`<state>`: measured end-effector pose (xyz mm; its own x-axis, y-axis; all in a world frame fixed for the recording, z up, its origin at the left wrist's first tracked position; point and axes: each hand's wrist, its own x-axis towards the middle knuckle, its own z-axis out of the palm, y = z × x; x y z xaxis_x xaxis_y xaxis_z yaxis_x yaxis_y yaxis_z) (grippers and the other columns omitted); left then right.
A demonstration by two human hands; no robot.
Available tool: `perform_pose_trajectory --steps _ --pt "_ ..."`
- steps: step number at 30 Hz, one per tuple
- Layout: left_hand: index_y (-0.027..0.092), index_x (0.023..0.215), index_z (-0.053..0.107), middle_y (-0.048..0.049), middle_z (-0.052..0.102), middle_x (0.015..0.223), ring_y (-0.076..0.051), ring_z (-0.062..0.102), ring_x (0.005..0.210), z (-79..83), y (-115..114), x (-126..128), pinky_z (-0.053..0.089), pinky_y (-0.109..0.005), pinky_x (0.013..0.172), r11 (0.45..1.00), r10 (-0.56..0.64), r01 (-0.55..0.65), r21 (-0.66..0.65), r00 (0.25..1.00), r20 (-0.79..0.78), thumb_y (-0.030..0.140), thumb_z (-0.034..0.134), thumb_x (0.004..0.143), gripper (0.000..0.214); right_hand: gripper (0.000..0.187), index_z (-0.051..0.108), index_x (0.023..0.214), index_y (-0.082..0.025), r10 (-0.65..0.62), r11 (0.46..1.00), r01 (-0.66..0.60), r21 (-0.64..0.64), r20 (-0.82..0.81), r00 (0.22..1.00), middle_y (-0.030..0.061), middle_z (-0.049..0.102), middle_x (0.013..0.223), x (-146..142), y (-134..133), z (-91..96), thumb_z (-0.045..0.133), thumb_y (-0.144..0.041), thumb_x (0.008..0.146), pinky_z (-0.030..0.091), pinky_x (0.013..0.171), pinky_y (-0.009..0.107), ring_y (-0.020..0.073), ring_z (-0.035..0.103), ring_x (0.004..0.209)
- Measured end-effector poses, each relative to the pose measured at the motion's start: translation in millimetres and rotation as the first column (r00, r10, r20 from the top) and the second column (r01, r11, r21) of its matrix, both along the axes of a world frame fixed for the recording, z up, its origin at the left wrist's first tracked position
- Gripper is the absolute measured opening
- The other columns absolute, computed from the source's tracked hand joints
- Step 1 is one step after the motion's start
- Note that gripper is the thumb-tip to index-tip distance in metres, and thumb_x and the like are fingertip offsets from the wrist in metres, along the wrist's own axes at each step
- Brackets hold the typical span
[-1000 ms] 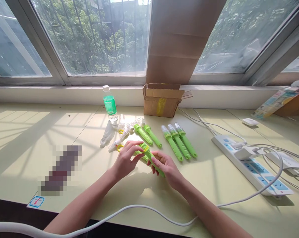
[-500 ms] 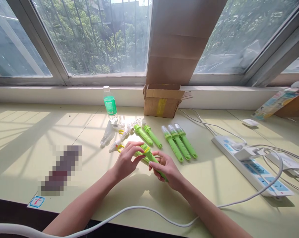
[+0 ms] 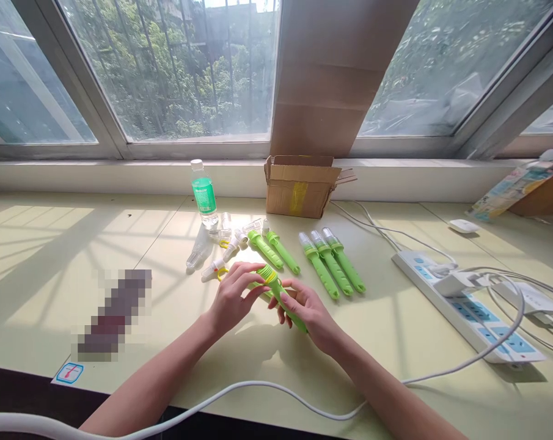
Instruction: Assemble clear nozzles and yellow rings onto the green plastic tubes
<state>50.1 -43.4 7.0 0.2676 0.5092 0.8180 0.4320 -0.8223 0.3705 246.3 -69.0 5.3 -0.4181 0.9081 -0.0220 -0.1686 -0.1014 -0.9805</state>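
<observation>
Tube tilts toward eleven o'clock, clasped by the right hand, at eight o'clock from three capped tubes; the left hand pinches its yellow ring — uneven pressure could snag that on the threads, a slack clasp twist the tube.

Green tube, uncapped, yellow ring at threaded neck. Held slanted mid-view, threads up-left.

Held tube is smooth plastic; box, matt cardboard.
</observation>
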Motion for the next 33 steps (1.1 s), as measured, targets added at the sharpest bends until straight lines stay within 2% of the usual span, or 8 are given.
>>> perform_pose_trajectory --steps 5,12,15,20,24,28,33 --pt "0.019 0.094 0.059 -0.0083 0.068 0.11 -0.02 0.061 0.099 1.7 0.1 0.4 0.055 -0.037 0.083 0.999 -0.032 0.032 -0.037 0.999 0.002 0.01 0.07 0.079 0.021 0.023 0.058 0.099 -0.019 0.023 0.998 -0.027 -0.061 -0.055 0.998 0.0006 0.065 0.073 -1.1 -1.5 0.4 0.058 -0.041 0.092 0.03 0.04 0.019 0.0059 0.045 0.045" --pt "0.019 0.091 0.058 -0.0084 0.069 0.108 -0.021 0.062 0.099 2.2 -1.4 0.8 0.054 -0.037 0.083 0.999 -0.04 0.04 -0.028 0.999 0.021 0.01 0.07 0.079 0.019 0.029 0.054 0.098 -0.02 0.019 0.993 -0.017 -0.114 0.012 1.0 -0.0027 0.064 0.064 -1.5 -1.6 -0.2 0.073 -0.033 0.081 0.024 0.035 0.017 0.0038 0.037 0.035" --pt "0.019 0.089 0.058 -0.0076 0.069 0.105 -0.02 0.062 0.097 2.5 -2.0 0.4 0.054 -0.036 0.082 1.0 -0.027 0.028 -0.014 0.999 0.029 0.011 0.071 0.079 0.018 0.028 0.054 0.1 -0.019 0.021 0.995 -0.021 -0.099 -0.001 1.0 -0.0012 0.066 0.066 -1.6 -1.5 -0.5 0.071 -0.034 0.082 0.024 0.034 0.018 0.0046 0.038 0.035" --pt "0.019 0.092 0.058 -0.0081 0.068 0.11 -0.02 0.061 0.1 4.2 -1.8 0.2 0.054 -0.037 0.083 0.999 -0.038 0.038 -0.018 0.999 0.015 0.011 0.071 0.079 0.02 0.025 0.058 0.1 -0.019 0.007 0.999 -0.009 -0.048 -0.034 0.999 0.0021 0.067 0.078 -1.2 -0.8 1.1 0.067 -0.038 0.086 0.035 0.042 0.021 0.0084 0.051 0.048" --pt "0.02 0.096 0.058 -0.0095 0.066 0.113 -0.022 0.06 0.103 4.5 -1.0 -0.2 0.054 -0.039 0.085 0.998 -0.05 0.049 -0.034 0.999 -0.009 0.015 0.071 0.08 0.022 0.025 0.064 0.089 -0.017 0.014 1.0 -0.014 -0.014 -0.017 1.0 0.0017 0.06 0.08 -0.7 -1.2 3.9 0.06 -0.041 0.09 0.039 0.05 0.023 0.0104 0.055 0.058" --pt "0.019 0.1 0.057 -0.0107 0.065 0.115 -0.023 0.06 0.103 2.3 -0.2 -1.0 0.053 -0.042 0.087 0.995 -0.078 0.075 -0.072 0.996 -0.043 0.02 0.074 0.078 0.028 0.033 0.064 0.079 -0.015 0.027 0.997 -0.028 -0.074 -0.011 1.0 0.0018 0.058 0.072 0.3 -1.8 3.7 0.057 -0.044 0.091 0.033 0.046 0.023 0.0086 0.048 0.051" --pt "0.02 0.098 0.058 -0.0098 0.065 0.114 -0.023 0.059 0.105 0.8 0.6 -1.1 0.054 -0.04 0.085 0.992 -0.092 0.088 -0.088 0.995 -0.046 0.012 0.067 0.083 0.019 0.026 0.063 0.095 -0.017 0.005 0.995 -0.006 -0.101 -0.007 1.0 -0.0004 0.06 0.066 0.9 -0.2 0.8 0.063 -0.042 0.088 0.027 0.038 0.021 0.0071 0.042 0.041"
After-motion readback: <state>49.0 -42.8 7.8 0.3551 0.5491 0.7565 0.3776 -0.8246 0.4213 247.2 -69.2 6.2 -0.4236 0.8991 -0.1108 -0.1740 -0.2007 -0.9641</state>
